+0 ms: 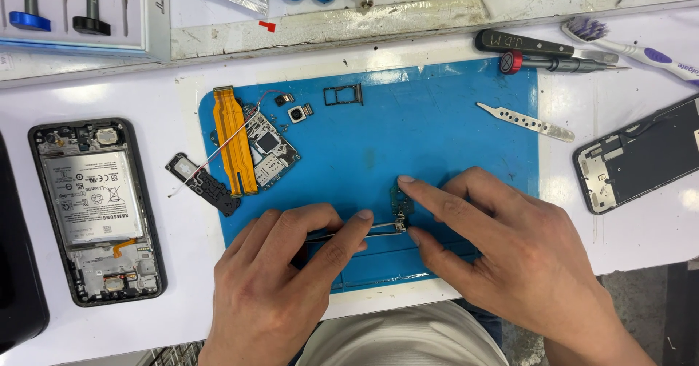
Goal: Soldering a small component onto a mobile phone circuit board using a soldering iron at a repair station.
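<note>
Mid-step on a small green circuit board lying on the blue mat: left hand grip clenched on metal tweezers, tips at the board. Right hand pinning it with finger and thumb. Next move probably needing steady, fine prying.

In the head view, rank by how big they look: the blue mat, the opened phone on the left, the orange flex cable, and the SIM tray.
Largest to smallest:
1. Blue mat
2. Opened phone
3. Orange flex cable
4. SIM tray

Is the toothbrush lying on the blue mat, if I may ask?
No, the toothbrush lies on the white table, beyond the blue mat.
</note>
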